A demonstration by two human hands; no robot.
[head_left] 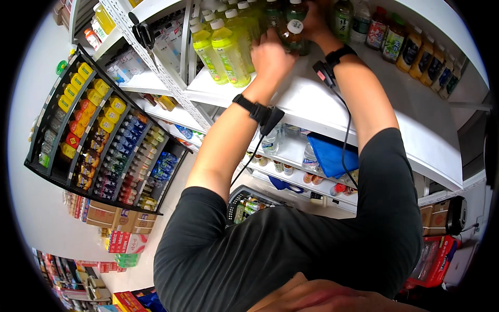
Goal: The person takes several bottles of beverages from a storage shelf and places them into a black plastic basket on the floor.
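I read the step in hand as setting bottles in order on the upper white shelf (358, 88), and I take the yellow-green drink bottles (230, 58) as my landmark. The white-capped dark bottle (291, 39) stands just to their right, with more dark bottles behind it. My left hand (274, 58) is between it and them, fingers curled; the fingertips blur against the bottles, so I cannot tell whether they grip. My right hand (315, 24) reaches in farther to the right, its grasp hidden too. Farther right of my landmark stand amber-coloured bottles (408, 49). As I judge it, the next move calls for steadying the white-capped bottle upright and aligning it, without letting my left knuckles topple the yellow-green ones.
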